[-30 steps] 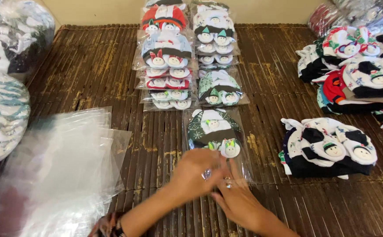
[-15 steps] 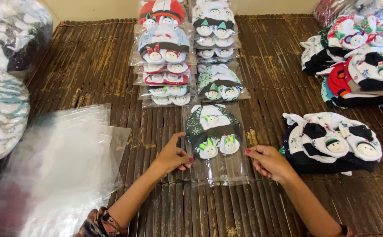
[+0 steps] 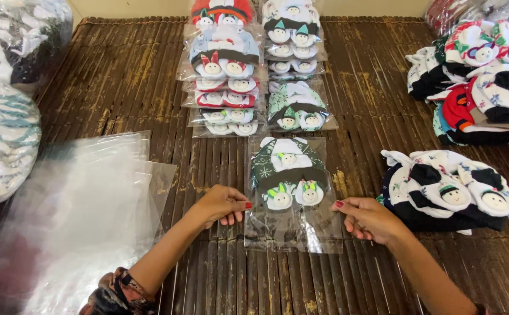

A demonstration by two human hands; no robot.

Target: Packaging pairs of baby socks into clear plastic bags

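Observation:
A clear plastic bag (image 3: 292, 227) lies flat on the dark bamboo mat (image 3: 120, 76), with a pair of green-and-white socks (image 3: 286, 169) with small character faces inside it. My left hand (image 3: 222, 204) pinches the bag's left edge. At the bag's right edge, my right hand (image 3: 368, 219) grips it in the same way. Both hands hold the bag near its lower, empty part.
Two rows of bagged socks (image 3: 225, 70) run away from me at the top middle. Loose socks sit in a pile (image 3: 447, 189) at the right, with more (image 3: 488, 81) behind. A stack of empty clear bags (image 3: 73, 216) lies at the left beside big filled sacks (image 3: 0, 140).
My hands were together at the bag's lower middle a second ago. They have moved apart to its left and right edges, and the bag lies flatter.

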